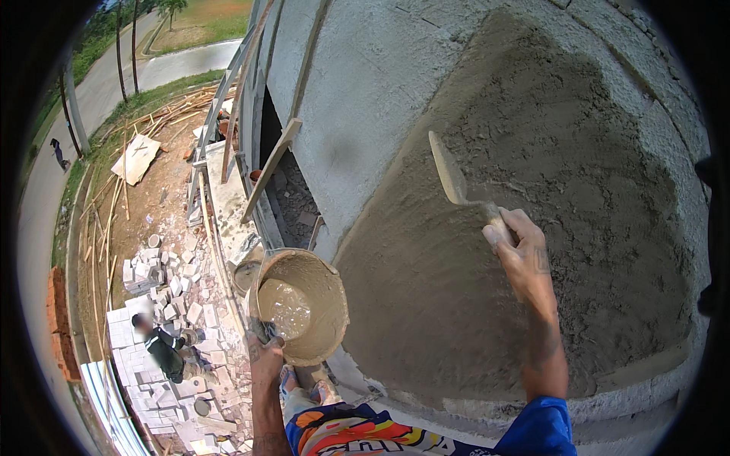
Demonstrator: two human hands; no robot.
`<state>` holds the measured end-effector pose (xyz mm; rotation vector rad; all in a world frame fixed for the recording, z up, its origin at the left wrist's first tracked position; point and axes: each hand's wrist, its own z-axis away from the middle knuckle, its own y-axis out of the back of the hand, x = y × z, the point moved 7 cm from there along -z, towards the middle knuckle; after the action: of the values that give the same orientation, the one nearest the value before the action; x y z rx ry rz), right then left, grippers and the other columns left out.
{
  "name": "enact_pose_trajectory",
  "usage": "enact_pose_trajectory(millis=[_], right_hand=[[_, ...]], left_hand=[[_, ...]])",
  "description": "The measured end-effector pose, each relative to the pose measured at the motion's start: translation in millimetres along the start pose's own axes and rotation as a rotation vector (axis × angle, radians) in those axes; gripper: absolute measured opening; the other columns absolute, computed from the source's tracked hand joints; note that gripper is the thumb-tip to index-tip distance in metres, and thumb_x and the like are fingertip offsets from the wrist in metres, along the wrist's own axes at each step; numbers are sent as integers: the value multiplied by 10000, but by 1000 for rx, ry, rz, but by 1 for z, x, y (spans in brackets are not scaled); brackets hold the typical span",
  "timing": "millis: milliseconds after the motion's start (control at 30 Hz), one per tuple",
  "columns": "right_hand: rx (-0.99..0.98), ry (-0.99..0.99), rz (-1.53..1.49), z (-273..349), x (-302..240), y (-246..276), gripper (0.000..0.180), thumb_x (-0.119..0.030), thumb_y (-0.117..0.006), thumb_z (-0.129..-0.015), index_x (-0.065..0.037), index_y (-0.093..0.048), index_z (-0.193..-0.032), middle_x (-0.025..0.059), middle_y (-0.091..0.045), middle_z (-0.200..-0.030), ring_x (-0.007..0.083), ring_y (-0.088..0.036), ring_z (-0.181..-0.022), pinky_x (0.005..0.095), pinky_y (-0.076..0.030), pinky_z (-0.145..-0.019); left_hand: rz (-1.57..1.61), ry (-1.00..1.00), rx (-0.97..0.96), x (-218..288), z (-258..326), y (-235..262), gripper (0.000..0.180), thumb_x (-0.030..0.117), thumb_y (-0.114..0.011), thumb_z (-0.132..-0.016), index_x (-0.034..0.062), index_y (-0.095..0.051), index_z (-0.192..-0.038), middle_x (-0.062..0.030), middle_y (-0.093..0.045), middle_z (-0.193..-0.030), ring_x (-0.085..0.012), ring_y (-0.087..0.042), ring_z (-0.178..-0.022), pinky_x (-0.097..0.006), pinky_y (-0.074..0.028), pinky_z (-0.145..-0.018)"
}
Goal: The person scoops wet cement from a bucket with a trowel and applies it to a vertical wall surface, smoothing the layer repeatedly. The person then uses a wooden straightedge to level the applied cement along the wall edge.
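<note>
My right hand is closed round the handle of a pointed trowel, its mortar-coated blade angled up and left in front of the wall. Behind it spreads a patch of wet grey mortar, smooth on the left and rougher on the right. At lower left my left hand grips the near left rim of a mortar-caked bucket, by a dark bit at its edge that I cannot make out. Watery grey mortar lies in the bucket, which is tilted so its mouth faces me.
Dry, pale wall borders the mortar on the left. A wooden board slants beside an opening. Far below, a person is among pale blocks and rubble. Bamboo poles and a road lie farther left.
</note>
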<state>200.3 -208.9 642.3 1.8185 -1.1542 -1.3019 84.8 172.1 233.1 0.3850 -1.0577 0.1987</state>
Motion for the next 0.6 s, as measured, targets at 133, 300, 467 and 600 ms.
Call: enact_pose_trajectory(millis=[133,300,467,600], right_hand=[[-370,295,276,53,-21,-110,375,-204,-742,-890,-40,-689,-1223,146,-656,-1148,353,-703,-961,461,-589,-849],[-443,576,572,97,-16,-240,377,-134,-705,-879,-8,-654,-1231,189,-616,-1263,341,-679,-1030,451,-584,-864],[-678,262,151,109,29,-280,440,-208,-752,-882,25,-663,-1245,179,-624,-1205,341,-682,-1009,432,-567,-889],[-660,186,-235,101,16,-260,489,-309,-746,-911,48,-687,-1240,176,-660,-1101,352,-667,-1005,440,-530,-904]], left_hand=[[22,-280,-15,39,3,-20,330,129,-712,-846,-21,-634,-1130,-234,-699,-986,-369,-692,-899,-444,-529,-809],[-142,-388,-59,90,32,-37,309,118,-693,-839,-26,-613,-1100,-265,-693,-1016,-421,-681,-945,-459,-538,-833],[-352,-362,-123,109,40,-38,335,73,-629,-868,-21,-584,-1186,-172,-699,-1016,-255,-669,-889,-398,-538,-802],[58,-93,-149,87,17,-17,348,108,-652,-837,21,-563,-1162,-120,-668,-1029,-218,-665,-872,-342,-554,-747]])
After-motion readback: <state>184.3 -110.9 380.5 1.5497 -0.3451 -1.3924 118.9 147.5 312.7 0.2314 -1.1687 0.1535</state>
